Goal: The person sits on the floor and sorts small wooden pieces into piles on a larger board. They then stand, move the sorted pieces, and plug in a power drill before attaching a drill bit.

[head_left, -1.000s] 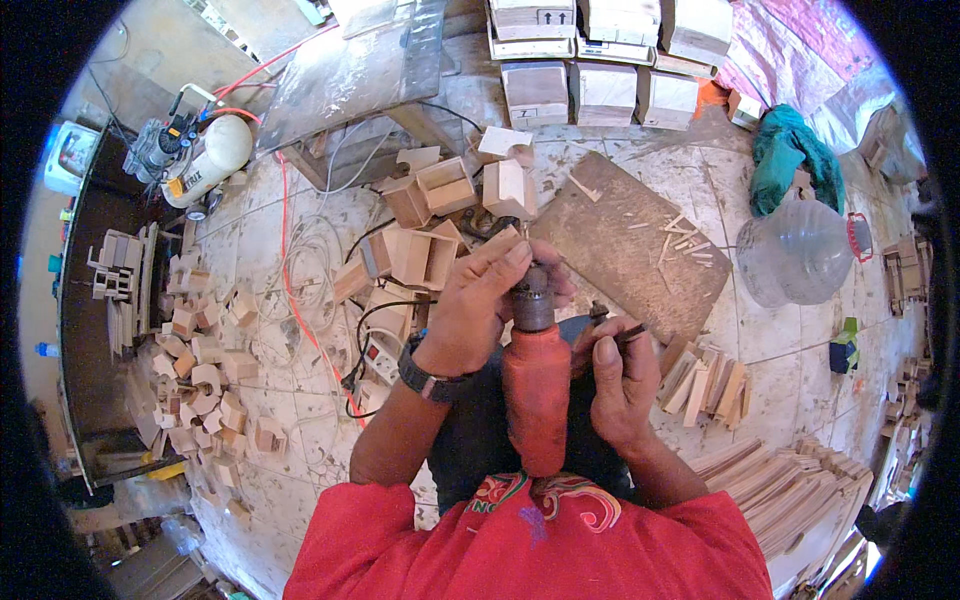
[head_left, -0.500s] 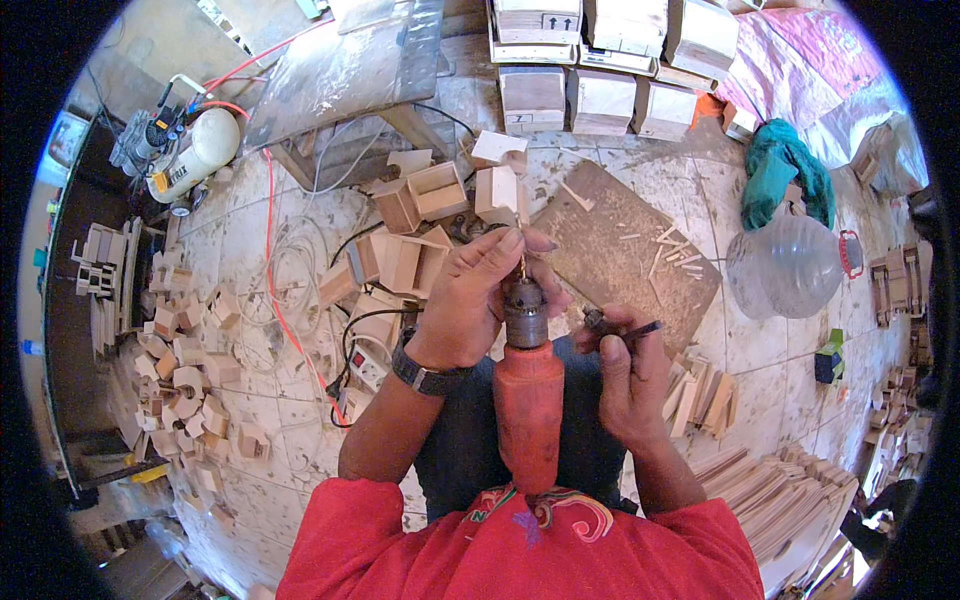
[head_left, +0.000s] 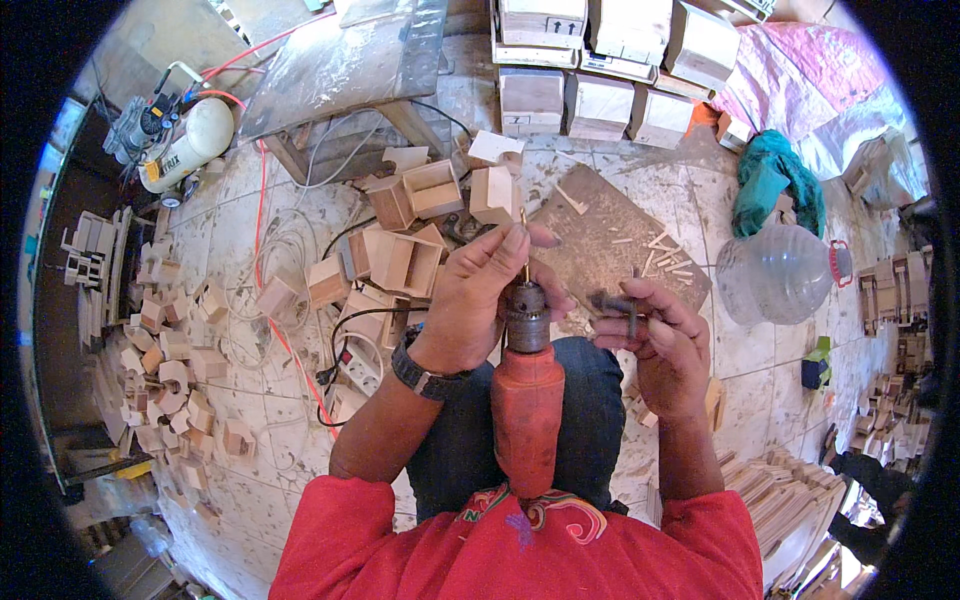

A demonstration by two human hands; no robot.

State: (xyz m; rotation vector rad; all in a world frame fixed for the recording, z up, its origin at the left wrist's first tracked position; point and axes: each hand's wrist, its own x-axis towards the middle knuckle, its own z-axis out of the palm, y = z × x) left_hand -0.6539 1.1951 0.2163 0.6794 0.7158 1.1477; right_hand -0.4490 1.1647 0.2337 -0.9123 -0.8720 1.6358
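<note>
An orange-red power drill (head_left: 526, 420) stands upright between my knees, its dark metal chuck (head_left: 527, 318) pointing away from me. A thin gold-coloured drill bit (head_left: 524, 262) sticks out of the chuck. My left hand (head_left: 478, 290) is closed, pinching the bit between thumb and fingers just beyond the jaws; a dark watch is on that wrist. To the right of the chuck, my right hand (head_left: 668, 345) is closed on a dark T-shaped chuck key (head_left: 622, 308), held apart from the drill.
Open wooden boxes (head_left: 405, 258) lie ahead, beside a brown board (head_left: 610, 240) with wood strips. Many small wooden pieces (head_left: 180, 390) are heaped at left. A power strip (head_left: 360, 370), red hose (head_left: 262, 215), air compressor (head_left: 195, 145), clear plastic jug (head_left: 775, 272) and stacked slats (head_left: 770, 500) stand around me.
My right hand has lifted and shifted slightly right and away from me, turning the chuck key in its fingers. My left hand stays on the bit; the drill has hardly moved.
</note>
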